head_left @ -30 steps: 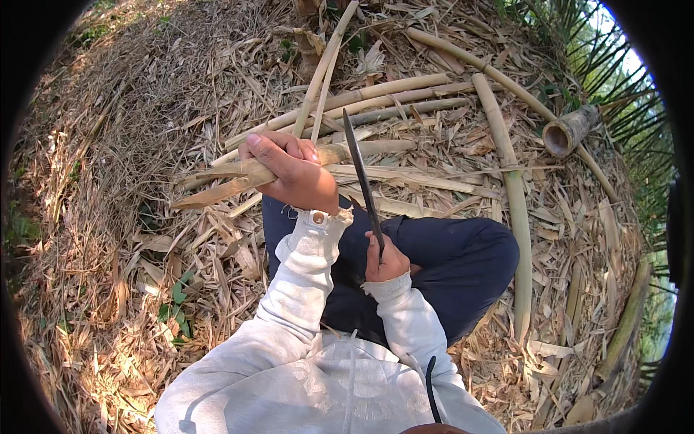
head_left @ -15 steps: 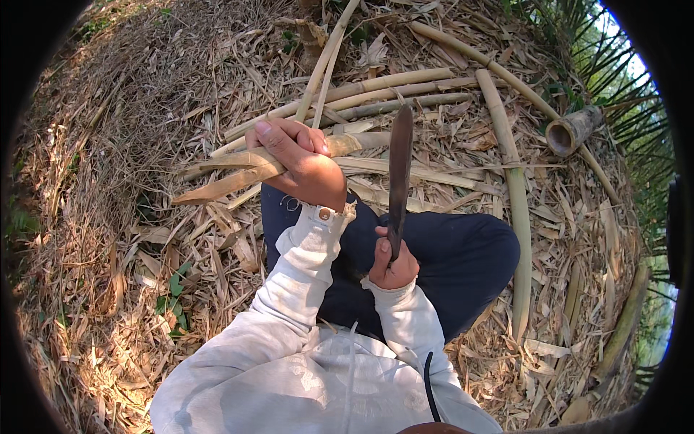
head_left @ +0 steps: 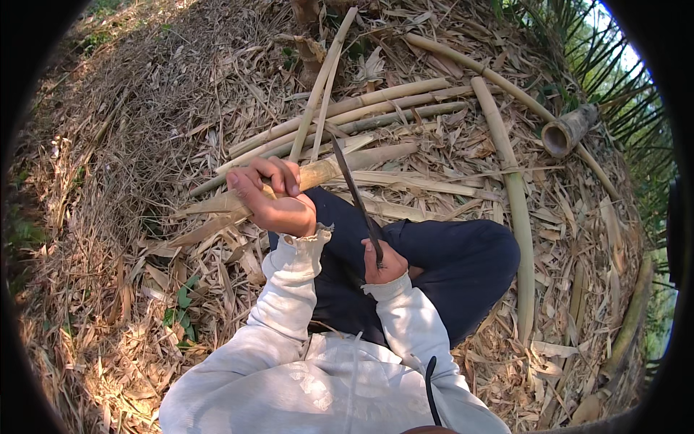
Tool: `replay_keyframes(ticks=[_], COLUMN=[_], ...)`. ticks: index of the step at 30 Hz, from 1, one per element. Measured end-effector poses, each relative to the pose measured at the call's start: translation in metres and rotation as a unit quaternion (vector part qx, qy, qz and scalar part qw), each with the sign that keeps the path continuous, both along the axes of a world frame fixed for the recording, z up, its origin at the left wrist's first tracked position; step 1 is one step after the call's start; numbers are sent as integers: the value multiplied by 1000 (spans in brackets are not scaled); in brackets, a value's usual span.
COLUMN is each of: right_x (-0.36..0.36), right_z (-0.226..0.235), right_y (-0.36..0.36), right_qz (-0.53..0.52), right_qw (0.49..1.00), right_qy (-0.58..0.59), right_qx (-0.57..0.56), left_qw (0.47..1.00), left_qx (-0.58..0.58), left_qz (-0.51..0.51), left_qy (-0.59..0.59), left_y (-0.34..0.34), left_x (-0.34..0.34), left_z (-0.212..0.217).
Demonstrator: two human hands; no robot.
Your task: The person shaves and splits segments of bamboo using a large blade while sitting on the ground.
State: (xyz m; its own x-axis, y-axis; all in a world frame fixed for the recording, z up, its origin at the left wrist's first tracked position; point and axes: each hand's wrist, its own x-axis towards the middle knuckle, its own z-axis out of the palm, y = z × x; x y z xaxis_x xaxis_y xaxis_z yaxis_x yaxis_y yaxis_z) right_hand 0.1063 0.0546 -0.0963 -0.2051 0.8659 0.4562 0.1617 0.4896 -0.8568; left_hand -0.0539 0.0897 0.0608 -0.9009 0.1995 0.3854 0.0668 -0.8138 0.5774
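My left hand (head_left: 273, 199) is closed around a split bamboo piece (head_left: 319, 173), its fingers wrapped over the top. To the left of the fist the piece parts into two tapering ends, and its other end reaches out to the right. In my right hand (head_left: 385, 263) is the handle of a long dark-bladed machete (head_left: 354, 186). The blade slants up and to the left, and its upper part crosses the bamboo just right of my left fist. Whether the edge touches the bamboo I cannot tell.
Several long bamboo strips (head_left: 390, 103) lie beyond my hands. A pole (head_left: 517, 210) runs along my right side, and a hollow bamboo tube (head_left: 570, 132) lies further right. A stump (head_left: 309, 54) stands at the far side. Dry leaves and shavings cover the ground around my crossed legs (head_left: 455, 267).
The machete has tipped from nearly upright to slanting left, its blade now across the bamboo. My left hand has moved left and a little nearer, with the bamboo piece in it.
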Motion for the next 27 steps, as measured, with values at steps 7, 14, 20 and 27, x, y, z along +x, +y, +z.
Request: replay_keyframes(ticks=[7,14,20,27], right_x=[6,0,4,4], right_z=[-25,-41,-18,-6], right_y=[1,6,-2,-8], right_qz=[-75,-92,-46,-1], right_qw=[975,963,990,997], right_qy=[5,90,3,-37], right_qx=[-210,-236,-130,-66], left_qw=[994,975,964,990], left_qx=[53,79,73,49], left_qz=[-35,-148,-197,127], left_qy=[91,149,163,39], left_y=[-73,-78,-65,-58], left_x=[-31,-49,-44,-23], left_z=[72,72,42,64])
